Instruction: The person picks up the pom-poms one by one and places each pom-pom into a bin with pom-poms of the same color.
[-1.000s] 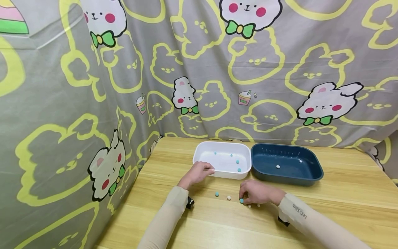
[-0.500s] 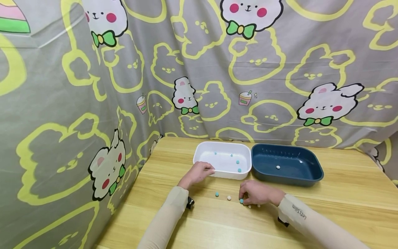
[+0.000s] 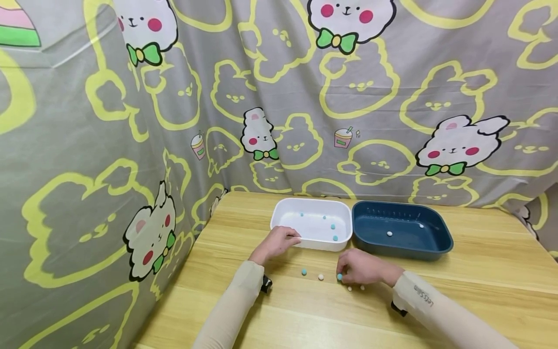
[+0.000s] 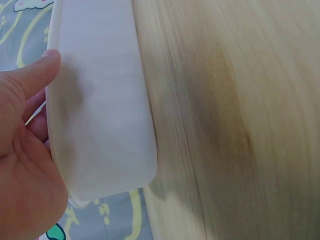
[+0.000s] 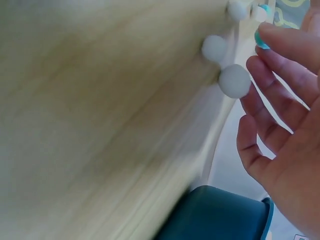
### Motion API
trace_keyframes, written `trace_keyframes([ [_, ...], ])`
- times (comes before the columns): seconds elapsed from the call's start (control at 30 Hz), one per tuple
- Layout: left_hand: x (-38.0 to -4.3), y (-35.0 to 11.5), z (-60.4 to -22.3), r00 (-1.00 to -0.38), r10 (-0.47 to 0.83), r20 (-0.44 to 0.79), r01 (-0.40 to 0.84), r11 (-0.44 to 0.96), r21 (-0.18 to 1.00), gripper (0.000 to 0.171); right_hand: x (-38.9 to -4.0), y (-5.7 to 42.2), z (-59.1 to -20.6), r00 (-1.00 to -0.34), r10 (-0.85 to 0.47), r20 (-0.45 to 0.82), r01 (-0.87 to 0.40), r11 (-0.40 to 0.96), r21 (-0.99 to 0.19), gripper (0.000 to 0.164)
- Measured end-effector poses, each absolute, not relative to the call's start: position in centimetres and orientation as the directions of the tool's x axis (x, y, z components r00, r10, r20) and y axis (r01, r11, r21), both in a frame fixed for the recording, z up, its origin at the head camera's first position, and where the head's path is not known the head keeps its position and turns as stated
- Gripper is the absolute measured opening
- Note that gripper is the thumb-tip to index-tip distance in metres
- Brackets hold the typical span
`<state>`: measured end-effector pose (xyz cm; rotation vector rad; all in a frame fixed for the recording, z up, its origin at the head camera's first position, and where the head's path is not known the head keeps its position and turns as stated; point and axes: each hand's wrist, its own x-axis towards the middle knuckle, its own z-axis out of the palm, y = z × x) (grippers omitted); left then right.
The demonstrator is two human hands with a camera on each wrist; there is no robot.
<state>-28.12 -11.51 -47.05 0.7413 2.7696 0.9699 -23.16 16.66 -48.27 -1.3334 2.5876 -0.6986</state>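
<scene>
My left hand (image 3: 279,242) grips the near rim of a white plastic basin (image 3: 327,245). In the left wrist view its thumb (image 4: 46,70) lies over the rim, the other fingers behind it. My right hand (image 3: 362,267) pinches a small blue ball (image 3: 339,277) between thumb and forefinger, just over the table. Beside and below that hand lie two small white balls (image 3: 349,289). Farther left on the wood are another white ball (image 3: 320,277) and a blue ball (image 3: 303,272). In the right wrist view the pinched ball (image 5: 260,39) is partly covered by the thumb.
Several small blue balls (image 3: 333,227) lie inside the white basin. A dark blue basin (image 3: 403,251) stands against its right side, with two white balls (image 3: 389,233) in it. Patterned grey cloth (image 3: 296,97) hangs behind and left of the wooden table (image 3: 305,320).
My right hand has risen slightly and moved a little away from me, with the blue ball lifted in its fingertips. The left hand stays on the white basin's rim.
</scene>
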Motion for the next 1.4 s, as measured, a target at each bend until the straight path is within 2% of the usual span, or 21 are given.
trace_keyframes([
  [0.2,-28.2,-11.6,-47.2,-0.874,0.483,0.054,0.41,0.674,0.615,0.015,-23.5,17.0,-47.9,-0.634,-0.772,0.047,-0.683,0.531,-0.502,0.006],
  [0.57,-28.2,-11.4,-47.0,-0.875,0.481,0.056,0.41,0.675,0.613,0.014,-23.4,17.2,-47.0,-0.651,-0.755,0.082,-0.684,0.536,-0.496,0.005],
  [1.4,-28.3,-11.5,-47.1,-0.874,0.485,0.039,0.407,0.685,0.604,0.016,-23.6,18.1,-45.6,-0.675,-0.719,0.165,-0.664,0.493,-0.563,0.004],
])
